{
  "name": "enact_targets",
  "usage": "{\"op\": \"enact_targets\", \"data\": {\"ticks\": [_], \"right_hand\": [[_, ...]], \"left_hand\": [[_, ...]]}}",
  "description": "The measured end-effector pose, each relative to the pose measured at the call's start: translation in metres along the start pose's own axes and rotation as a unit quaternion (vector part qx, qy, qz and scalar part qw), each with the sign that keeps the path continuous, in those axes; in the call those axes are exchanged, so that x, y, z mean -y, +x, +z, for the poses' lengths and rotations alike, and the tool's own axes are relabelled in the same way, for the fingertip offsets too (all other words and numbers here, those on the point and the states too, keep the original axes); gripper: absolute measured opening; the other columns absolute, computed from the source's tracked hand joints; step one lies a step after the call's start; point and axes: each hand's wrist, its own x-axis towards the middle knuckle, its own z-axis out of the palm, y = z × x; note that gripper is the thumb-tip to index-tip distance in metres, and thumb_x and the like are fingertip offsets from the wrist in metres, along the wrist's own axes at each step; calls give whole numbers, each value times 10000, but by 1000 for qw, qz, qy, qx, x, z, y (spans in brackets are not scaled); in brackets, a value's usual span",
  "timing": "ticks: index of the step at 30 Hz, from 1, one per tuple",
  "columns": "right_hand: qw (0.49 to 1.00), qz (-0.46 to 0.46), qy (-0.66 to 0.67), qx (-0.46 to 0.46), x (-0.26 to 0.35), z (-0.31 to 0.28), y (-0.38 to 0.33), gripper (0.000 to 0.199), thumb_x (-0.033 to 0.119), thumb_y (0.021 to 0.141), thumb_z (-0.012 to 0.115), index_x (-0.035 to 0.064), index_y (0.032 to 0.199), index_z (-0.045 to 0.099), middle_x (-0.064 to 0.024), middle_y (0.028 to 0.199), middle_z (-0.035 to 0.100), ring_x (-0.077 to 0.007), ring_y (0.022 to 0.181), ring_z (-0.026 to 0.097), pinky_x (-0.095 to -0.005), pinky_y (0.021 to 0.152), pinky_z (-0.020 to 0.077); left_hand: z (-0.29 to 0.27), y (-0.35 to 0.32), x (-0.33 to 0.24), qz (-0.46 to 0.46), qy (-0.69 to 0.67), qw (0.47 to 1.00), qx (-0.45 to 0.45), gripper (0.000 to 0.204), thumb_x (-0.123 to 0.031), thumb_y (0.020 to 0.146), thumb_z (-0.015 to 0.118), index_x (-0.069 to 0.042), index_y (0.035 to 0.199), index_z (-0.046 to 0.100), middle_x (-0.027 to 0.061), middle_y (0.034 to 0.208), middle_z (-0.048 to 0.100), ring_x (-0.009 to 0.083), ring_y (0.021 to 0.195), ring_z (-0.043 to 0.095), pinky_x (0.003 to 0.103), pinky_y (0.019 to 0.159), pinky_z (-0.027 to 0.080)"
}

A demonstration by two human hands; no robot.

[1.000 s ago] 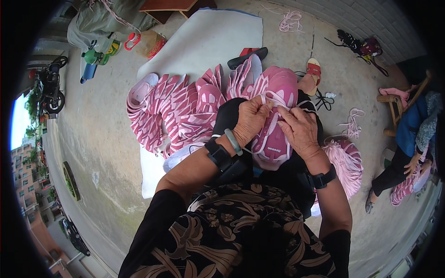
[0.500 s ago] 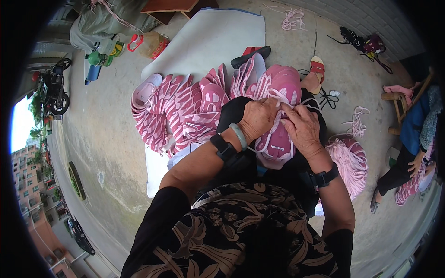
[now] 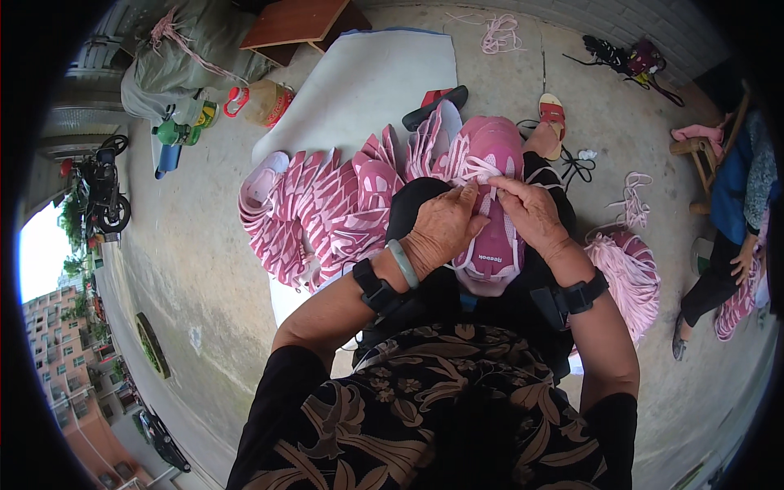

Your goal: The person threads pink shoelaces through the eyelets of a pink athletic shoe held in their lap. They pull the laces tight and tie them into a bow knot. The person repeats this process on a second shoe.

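Note:
A pink shoe upper [image 3: 490, 255] lies over my lap, its toe end toward me. Pale pink shoelace [image 3: 480, 167] runs in loops across its lacing area. My left hand [image 3: 445, 220] comes from the left, its fingers bent together at the lace. From the other side my right hand [image 3: 531, 211] reaches in, index finger and thumb pinching at the same spot. The fingertips of both hands nearly meet, partly hiding the lace between them. More pink uppers [image 3: 490, 131] lie stacked just beyond the worked one.
Overlapping pink uppers [image 3: 314, 196] lie at left on a white sheet [image 3: 359, 82]. A bundle of pink laces [image 3: 627, 286] is at my right. Bottles [image 3: 265, 102] and a wooden stool [image 3: 298, 24] stand farther off. A seated person [image 3: 731, 204] holds pink uppers at far right.
Both hands have drawn slightly back toward me, and the lace loops now show beyond the fingertips. The view has shifted a little.

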Motion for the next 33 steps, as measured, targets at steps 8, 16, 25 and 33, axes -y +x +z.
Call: {"op": "enact_targets", "data": {"ticks": [8,16,25,33], "right_hand": [[995,23,-72,-62,16,17,-2,257,186,744,603,168,997,644,-123,720,634,-305,701,623,-390,647,483],[993,76,-86,-23,24,18,-4,304,225,724,673,197,1009,571,-28,835,661,-228,784,633,-370,679,393],[972,-60,-185,-133,14,36,-16,402,140,713,665,192,1073,495,-38,881,598,-239,844,594,-381,718,386],[926,-149,-298,-180,13,38,-22,378,105,719,628,127,1066,480,-81,790,558,-261,674,617,-382,620,458]], "left_hand": [[6,23,-12,-43,194,963,184,327,-109,766,542,69,1038,511,202,829,628,329,725,656,373,599,531],[11,17,-3,-99,75,991,49,263,-120,747,552,28,962,519,218,723,614,390,706,623,456,644,505],[9,8,10,-24,58,998,20,301,-52,678,557,-12,975,566,194,730,617,380,734,608,473,689,482],[-3,29,32,9,-198,968,151,363,41,688,526,-4,1036,619,126,806,661,199,660,617,307,614,508]]}}
